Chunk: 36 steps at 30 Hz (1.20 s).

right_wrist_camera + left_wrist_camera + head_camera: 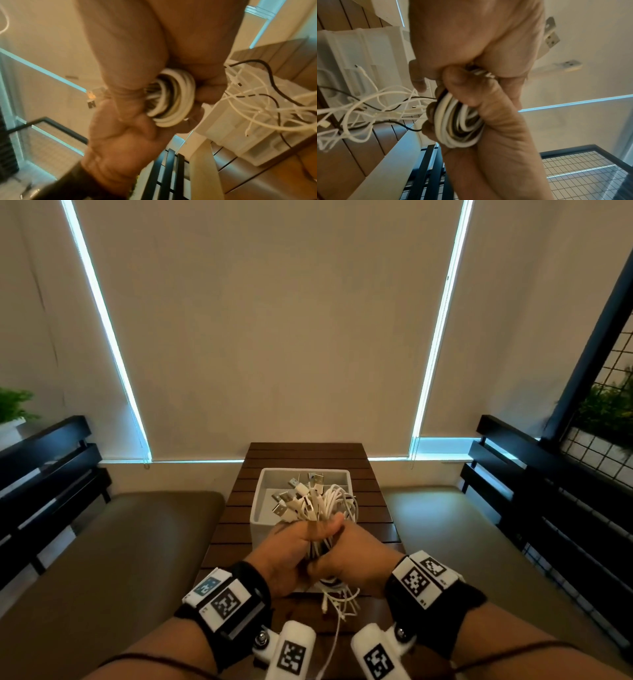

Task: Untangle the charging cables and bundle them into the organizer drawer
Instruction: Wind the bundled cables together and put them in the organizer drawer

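A dim room with pale roller blinds [274, 330] lit at their edges sits behind a narrow slatted wooden table [308, 455], with cushioned benches [113, 546] on either side and dark railings beyond them. In the head view, a white organizer drawer [262, 484] stands on the table, well back from its near edge. Both hands meet just in front of and above it: the left hand [294, 549] and the right hand [352, 556] are each curled tightly around one thick bundle of cables [317, 505], mostly white. The plug ends fan out above the fists, over the drawer, while loose tails [339, 601] hang below the hands toward the table. Each wrist wears a black strap with a white patterned marker block. In the left wrist view, the left hand [471, 40] and right hand [496, 128] press together, fingers wrapped around a coil of white and dark cables [453, 121]; slack strands [368, 102] trail out to the side in front of the drawer [373, 44], and metal plugs [551, 36] poke past the knuckles. In the right wrist view, somewhat blurred, the right hand [137, 40] and left hand [123, 142] grip the same coil [173, 98], with loose white and black strands [257, 97] spilling across the drawer [240, 135] on the table [274, 175].
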Available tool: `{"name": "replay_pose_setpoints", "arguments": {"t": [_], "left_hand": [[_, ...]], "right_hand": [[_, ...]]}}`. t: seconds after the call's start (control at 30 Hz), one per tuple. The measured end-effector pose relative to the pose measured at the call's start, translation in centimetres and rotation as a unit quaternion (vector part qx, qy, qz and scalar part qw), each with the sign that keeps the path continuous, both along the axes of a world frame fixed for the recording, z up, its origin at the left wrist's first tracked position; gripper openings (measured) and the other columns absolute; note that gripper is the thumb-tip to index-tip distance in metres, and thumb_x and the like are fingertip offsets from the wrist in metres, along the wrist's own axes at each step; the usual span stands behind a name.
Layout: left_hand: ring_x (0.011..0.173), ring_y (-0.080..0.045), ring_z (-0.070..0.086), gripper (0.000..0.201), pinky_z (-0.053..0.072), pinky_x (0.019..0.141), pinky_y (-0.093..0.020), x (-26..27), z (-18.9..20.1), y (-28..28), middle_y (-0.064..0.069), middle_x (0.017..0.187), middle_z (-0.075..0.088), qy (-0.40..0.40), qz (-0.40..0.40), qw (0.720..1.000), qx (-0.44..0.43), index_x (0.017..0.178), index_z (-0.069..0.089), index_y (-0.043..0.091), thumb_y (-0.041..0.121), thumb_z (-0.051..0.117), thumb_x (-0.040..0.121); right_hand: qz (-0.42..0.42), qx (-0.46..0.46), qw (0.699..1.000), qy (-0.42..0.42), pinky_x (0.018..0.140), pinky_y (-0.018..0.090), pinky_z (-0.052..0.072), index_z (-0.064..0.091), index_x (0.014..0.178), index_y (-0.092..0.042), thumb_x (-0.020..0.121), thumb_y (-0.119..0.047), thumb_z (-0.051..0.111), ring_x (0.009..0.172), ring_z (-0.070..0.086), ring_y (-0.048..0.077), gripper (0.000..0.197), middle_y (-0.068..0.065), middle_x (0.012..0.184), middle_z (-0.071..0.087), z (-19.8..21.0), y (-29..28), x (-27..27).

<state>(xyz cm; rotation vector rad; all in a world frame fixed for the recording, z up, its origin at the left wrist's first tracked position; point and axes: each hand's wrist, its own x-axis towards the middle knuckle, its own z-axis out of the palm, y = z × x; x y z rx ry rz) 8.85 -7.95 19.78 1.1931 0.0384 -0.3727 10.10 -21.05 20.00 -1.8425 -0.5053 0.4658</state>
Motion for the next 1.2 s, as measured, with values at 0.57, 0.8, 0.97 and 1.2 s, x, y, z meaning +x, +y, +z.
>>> {"name": "replay_pose_setpoints", "arguments": {"t": [0.57,0.8,0.97,1.2], "left_hand": [[0.088,-0.024,0.07,0.031,0.057,0.074,-0.037,0.0,-1.3,-0.4,-0.01,0.095,0.072,-0.012,-0.027,0.996,-0.081,0.104,0.072,0.008,0.028,0.07,0.08],[0.08,-0.022,0.068,0.04,0.052,0.073,-0.035,-0.4,-1.7,-2.2,-0.006,0.086,0.07,-0.017,0.066,0.997,-0.041,0.102,0.07,0.011,0.027,0.082,0.067],[0.079,-0.024,0.066,0.045,0.055,0.067,-0.033,-0.9,-1.7,-1.5,-0.011,0.089,0.066,0.01,-0.002,0.998,-0.065,0.113,0.067,0.007,0.03,0.07,0.075],[0.103,-0.034,0.063,0.07,0.052,0.085,-0.043,-2.1,-1.1,-0.8,-0.023,0.12,0.061,0.022,-0.08,0.995,-0.052,0.138,0.052,0.005,0.036,0.069,0.077]], "right_hand": [[-0.079,0.049,0.994,-0.055,0.065,0.044,0.058,0.065,0.101,-0.013,0.07,0.013,0.062,0.077,0.07,0.031,0.041,0.02,0.089,0.07,-1.2,0.3,-1.9],[-0.112,0.034,0.991,-0.069,0.082,0.038,0.059,0.053,0.124,-0.011,0.059,-0.005,0.067,0.098,0.068,0.016,0.067,0.007,0.106,0.069,-3.0,1.3,-1.5],[-0.079,0.008,0.997,-0.003,0.066,0.062,0.052,0.061,0.091,0.013,0.065,0.007,0.065,0.069,0.065,0.044,0.027,0.032,0.079,0.065,-2.1,0.3,-2.0],[0.027,-0.002,0.984,0.178,0.073,0.046,0.058,0.063,0.102,0.014,0.066,-0.001,0.076,0.082,0.069,0.04,0.041,0.029,0.094,0.068,-1.5,-1.3,-2.4]]}}
